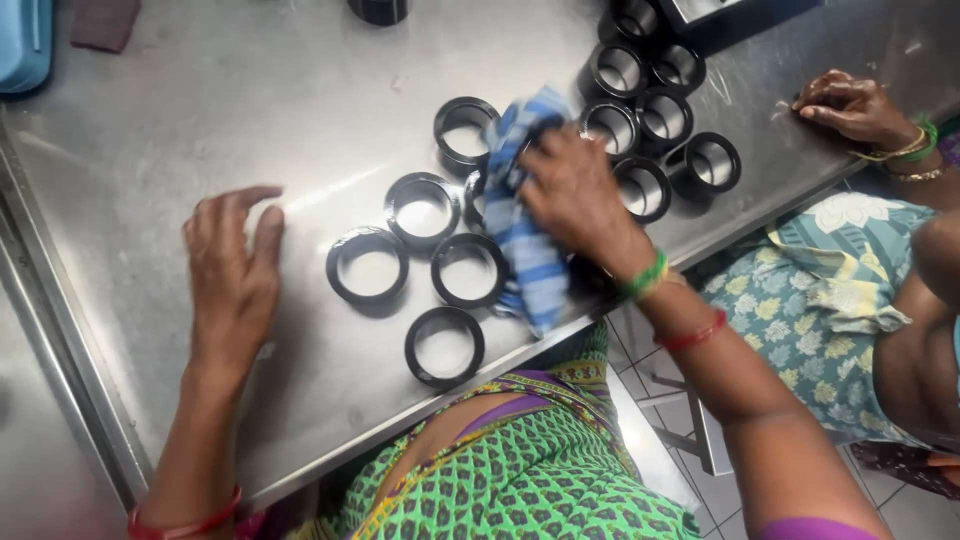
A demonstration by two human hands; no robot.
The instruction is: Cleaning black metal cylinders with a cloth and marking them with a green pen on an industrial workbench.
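Observation:
My right hand [575,195] grips a blue-and-white striped cloth [525,240] over a black ring [476,197] that shows partly beneath it. My left hand [232,270] rests flat on the steel table [200,120], fingers apart, holding nothing. Several low black rings lie between the hands, such as one at the left [367,264], one above it [422,209], one by the cloth [468,269] and one near the table edge [444,346]. Another ring [466,128] lies behind the cloth.
Several taller black rings [640,110] cluster at the back right. Another person's hand [850,105] with bangles rests on the table's right edge. A blue container [22,40] and a dark pad [105,22] sit at the far left corner.

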